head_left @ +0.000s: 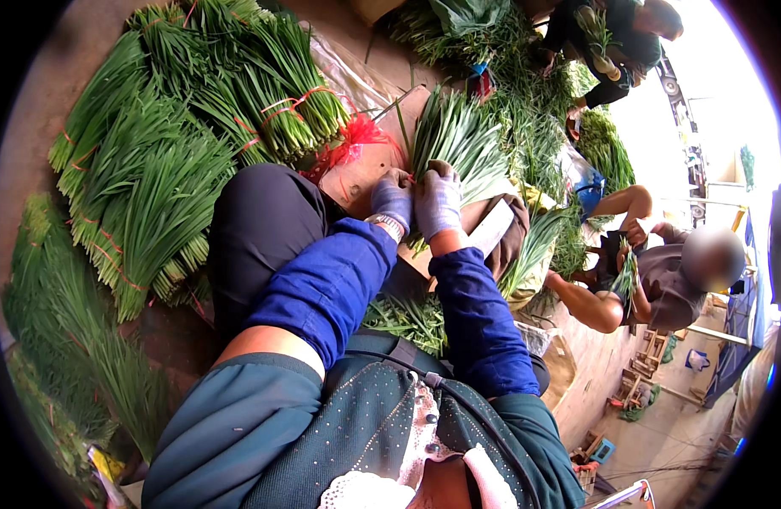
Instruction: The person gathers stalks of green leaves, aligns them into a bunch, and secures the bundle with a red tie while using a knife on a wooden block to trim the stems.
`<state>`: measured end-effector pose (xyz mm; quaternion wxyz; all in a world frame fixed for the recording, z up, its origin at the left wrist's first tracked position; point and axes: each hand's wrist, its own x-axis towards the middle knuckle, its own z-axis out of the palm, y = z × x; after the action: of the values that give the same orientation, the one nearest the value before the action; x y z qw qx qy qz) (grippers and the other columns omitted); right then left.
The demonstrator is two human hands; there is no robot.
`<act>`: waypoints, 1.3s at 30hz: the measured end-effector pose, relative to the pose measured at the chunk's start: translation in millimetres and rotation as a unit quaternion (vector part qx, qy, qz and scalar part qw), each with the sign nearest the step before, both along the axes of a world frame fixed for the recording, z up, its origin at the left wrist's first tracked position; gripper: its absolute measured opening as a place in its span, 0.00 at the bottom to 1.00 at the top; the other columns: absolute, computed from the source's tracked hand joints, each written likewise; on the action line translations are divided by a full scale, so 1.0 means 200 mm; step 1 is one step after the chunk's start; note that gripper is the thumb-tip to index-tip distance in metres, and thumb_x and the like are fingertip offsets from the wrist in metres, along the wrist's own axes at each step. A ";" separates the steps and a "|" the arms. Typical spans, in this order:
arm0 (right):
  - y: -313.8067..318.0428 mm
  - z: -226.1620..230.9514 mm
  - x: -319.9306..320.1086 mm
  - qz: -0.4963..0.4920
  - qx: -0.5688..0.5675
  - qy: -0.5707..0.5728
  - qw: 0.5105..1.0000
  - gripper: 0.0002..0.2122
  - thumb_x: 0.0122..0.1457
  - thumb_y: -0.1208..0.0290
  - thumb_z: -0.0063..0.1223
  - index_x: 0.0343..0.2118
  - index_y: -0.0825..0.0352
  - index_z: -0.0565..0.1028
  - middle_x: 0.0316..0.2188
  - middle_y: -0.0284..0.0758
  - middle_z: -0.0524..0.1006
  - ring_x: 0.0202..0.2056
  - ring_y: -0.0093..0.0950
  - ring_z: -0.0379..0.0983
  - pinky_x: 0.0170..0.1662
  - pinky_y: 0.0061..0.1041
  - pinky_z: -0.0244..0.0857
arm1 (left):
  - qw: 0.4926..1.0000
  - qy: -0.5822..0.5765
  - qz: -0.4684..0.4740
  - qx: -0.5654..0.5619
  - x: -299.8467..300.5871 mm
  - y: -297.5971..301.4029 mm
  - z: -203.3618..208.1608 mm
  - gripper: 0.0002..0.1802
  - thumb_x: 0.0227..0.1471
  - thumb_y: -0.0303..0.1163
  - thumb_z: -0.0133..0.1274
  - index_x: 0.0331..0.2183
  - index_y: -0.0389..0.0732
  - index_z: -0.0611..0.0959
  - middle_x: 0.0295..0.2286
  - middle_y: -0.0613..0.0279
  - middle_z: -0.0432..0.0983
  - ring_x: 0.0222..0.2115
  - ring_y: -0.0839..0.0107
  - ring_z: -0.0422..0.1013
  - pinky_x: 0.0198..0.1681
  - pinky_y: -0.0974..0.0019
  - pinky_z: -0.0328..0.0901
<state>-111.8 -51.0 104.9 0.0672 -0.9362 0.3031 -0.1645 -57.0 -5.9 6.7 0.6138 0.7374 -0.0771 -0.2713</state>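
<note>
A bunch of long flat green leaves that look like garlic chives (462,140) lies on a wooden board (375,165) in front of me. Both my hands wear pale violet gloves and meet at the near end of this bunch. My left hand (394,199) is closed, its fingertips pinched at a bit of red string that shows between the hands. Pressed against the bunch, my right hand (439,199) is closed too, its fingers at the same red string. A tangle of red plastic string (356,140) lies on the board beside my left hand.
Several tied bundles of chives (153,178) are piled at left, with more loose greens (76,322) nearer. Loose chives (526,119) spread beyond the board. A pale flat piece (489,229) sits by my right wrist. Two people work at right, one seated (670,271), one farther back (615,38).
</note>
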 end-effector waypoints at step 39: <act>-0.06 -0.08 0.03 -0.010 0.014 0.054 0.998 0.05 0.49 0.68 0.55 0.27 0.61 0.80 0.35 0.39 0.78 0.46 0.41 0.69 0.53 0.41 0.57 | 0.992 0.100 -0.059 -0.047 0.05 0.01 0.03 0.12 0.55 0.19 0.47 0.41 0.37 0.81 0.33 0.59 0.80 0.33 0.73 0.75 0.41 0.69 0.70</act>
<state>-106.7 -64.0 89.3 0.0624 -0.9396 0.3178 -0.1106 -47.4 -3.8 13.0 0.6353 0.6711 -0.0715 -0.3754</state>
